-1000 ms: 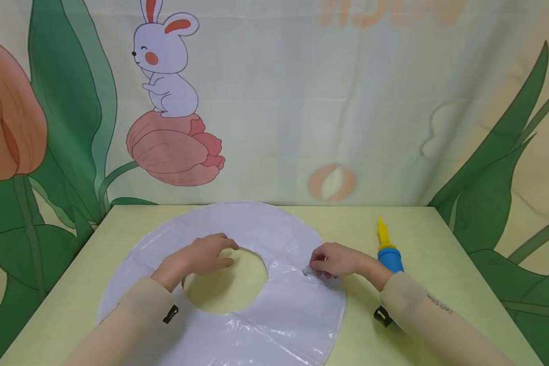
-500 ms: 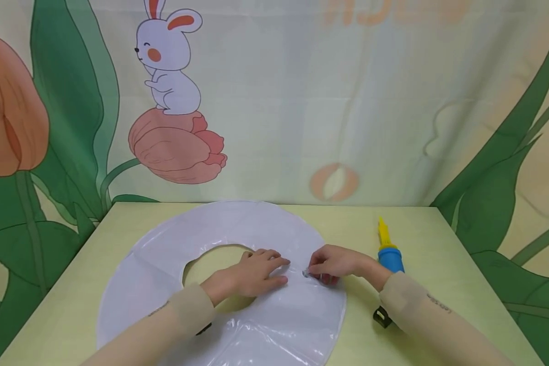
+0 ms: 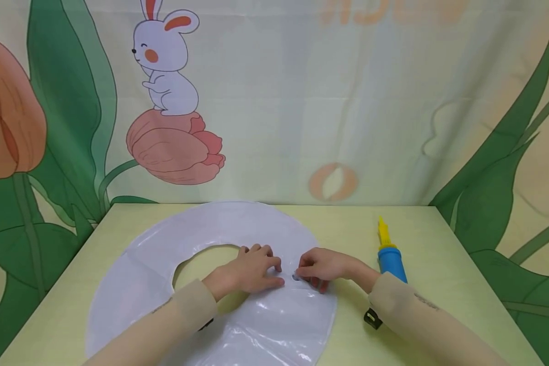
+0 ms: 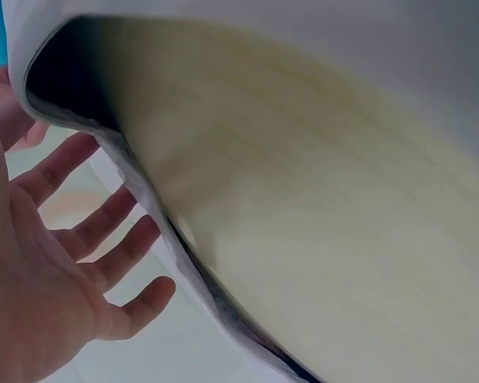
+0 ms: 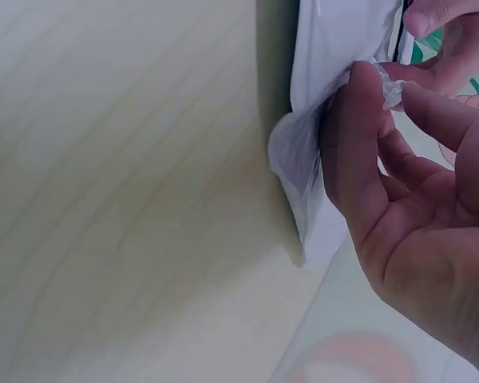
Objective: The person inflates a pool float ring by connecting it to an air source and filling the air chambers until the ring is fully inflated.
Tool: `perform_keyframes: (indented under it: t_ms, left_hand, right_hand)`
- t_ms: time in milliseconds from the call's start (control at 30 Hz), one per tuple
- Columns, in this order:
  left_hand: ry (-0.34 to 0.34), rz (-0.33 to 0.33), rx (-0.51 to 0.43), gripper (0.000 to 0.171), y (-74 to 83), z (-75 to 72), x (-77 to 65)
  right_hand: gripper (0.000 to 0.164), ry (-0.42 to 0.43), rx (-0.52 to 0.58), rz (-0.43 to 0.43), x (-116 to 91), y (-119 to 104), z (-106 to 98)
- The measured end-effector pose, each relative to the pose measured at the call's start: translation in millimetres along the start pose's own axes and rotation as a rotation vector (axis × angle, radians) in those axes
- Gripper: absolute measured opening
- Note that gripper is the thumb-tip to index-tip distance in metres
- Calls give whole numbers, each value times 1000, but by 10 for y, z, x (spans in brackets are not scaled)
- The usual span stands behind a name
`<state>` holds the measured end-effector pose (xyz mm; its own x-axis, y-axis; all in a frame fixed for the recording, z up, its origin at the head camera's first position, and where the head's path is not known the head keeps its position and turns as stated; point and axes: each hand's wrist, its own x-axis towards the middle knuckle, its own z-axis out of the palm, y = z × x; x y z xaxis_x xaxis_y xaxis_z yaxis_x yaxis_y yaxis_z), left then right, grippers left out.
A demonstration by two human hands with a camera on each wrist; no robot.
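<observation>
One pale fabric backdrop is hung behind the work area; one white rabbit is printed on it. One pale-yellow rectangular table is placed in front. One flat, glossy white plastic ring is laid on the table, left of centre, and is cut off by the lower edge of the head view. Two forearms are covered by two beige sleeves. One blue cylindrical pump with a yellow nozzle is positioned right of the ring, well apart from it, and is partly hidden by the right sleeve. Two hands are seen. The left hand is held at the ring's inner edge, its fingers spread and slightly bent; nothing is gripped. One small clear plastic valve on the ring is pinched between thumb and forefinger of the right hand.
</observation>
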<state>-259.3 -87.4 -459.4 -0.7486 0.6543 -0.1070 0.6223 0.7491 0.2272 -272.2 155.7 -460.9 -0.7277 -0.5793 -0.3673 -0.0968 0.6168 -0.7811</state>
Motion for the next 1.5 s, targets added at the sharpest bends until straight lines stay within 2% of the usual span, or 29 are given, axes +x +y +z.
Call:
perform_keyframes:
  t_ms: [100, 233, 333, 567, 733, 1167, 1500]
  left_hand:
    - [5, 6, 5, 27, -28, -6, 30]
    - [27, 45, -11, 28, -56, -6, 69]
    - [35, 61, -46, 30, -58, 0, 99]
    - [30, 50, -52, 29, -59, 34, 177]
    - [27, 61, -67, 28, -72, 53, 184]
    - [60, 141, -137, 16, -68, 101, 203]
    - [65, 117, -165, 5, -21, 101, 240]
  right_hand:
    - [27, -2, 8, -18, 40, 4, 27]
    - [26, -12, 15, -42, 71, 19, 44]
    - [26, -19, 11, -52, 64, 24, 30]
    - [27, -29, 21, -47, 58, 70, -23]
    - [23, -37, 36, -46, 80, 89, -31]
    - [19, -44, 58, -50, 80, 95, -15]
    - [18, -67, 72, -33, 68, 90, -34]
